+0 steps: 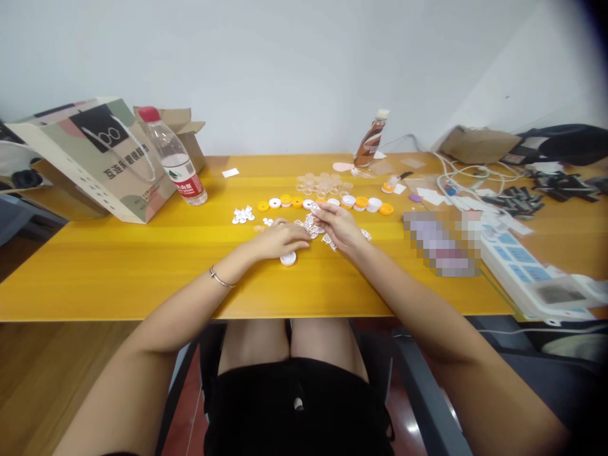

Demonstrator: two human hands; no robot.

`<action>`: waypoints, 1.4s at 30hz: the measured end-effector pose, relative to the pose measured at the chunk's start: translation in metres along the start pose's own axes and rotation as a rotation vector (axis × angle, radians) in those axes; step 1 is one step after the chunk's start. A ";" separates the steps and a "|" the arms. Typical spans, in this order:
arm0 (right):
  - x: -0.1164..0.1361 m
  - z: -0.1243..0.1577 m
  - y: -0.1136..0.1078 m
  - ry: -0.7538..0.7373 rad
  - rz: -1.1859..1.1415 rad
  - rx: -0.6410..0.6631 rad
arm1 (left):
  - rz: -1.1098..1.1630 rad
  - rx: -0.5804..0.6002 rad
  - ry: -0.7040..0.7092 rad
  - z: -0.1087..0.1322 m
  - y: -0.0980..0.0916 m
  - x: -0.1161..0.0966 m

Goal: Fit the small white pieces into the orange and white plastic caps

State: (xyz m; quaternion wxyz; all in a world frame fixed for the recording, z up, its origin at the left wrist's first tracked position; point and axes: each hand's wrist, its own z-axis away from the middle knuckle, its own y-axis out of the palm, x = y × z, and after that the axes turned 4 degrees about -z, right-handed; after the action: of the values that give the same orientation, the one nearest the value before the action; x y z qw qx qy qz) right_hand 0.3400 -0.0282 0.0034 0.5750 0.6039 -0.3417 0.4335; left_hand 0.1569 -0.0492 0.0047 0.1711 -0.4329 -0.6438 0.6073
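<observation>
Over the yellow table (142, 272), my right hand (341, 228) pinches a small white plastic piece (314, 208) between thumb and fingertips. My left hand (281, 240) has its fingers stretched toward the right, with nothing visible in them. Both hands are beside a loose pile of white openwork plastic pieces (311, 227). Just below the left hand lies a round white cap (287, 259), partly covered by it. Behind the hands runs a row of orange and white round caps (297, 202). Small white discs (243, 215) are heaped to the left.
Clear small cups (323, 183) stand behind the row. At the left are a water bottle (179, 164), a paper bag (104, 158) and a cardboard box (192, 136). A brown drink bottle (371, 140) stands at the back. Cables and a white power strip (527, 272) lie right.
</observation>
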 end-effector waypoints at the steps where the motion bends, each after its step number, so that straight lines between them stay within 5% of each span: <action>1: 0.000 0.000 0.000 0.006 -0.005 -0.003 | -0.011 -0.022 -0.017 0.000 0.000 0.002; 26: 0.000 0.007 0.006 0.078 0.011 0.007 | 0.076 -0.350 0.063 0.006 0.007 0.014; 34: 0.000 0.010 0.006 0.129 0.039 0.072 | 0.410 -0.532 -0.236 0.002 0.012 0.021; 42: -0.007 0.008 0.002 0.088 0.167 0.142 | 0.372 -0.573 -0.236 0.002 0.013 0.014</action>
State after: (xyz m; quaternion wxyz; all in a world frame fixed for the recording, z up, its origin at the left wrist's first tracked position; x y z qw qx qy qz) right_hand 0.3365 -0.0368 -0.0022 0.5070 0.5932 -0.3334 0.5291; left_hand 0.1524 -0.0412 -0.0117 -0.1463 -0.5001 -0.7134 0.4685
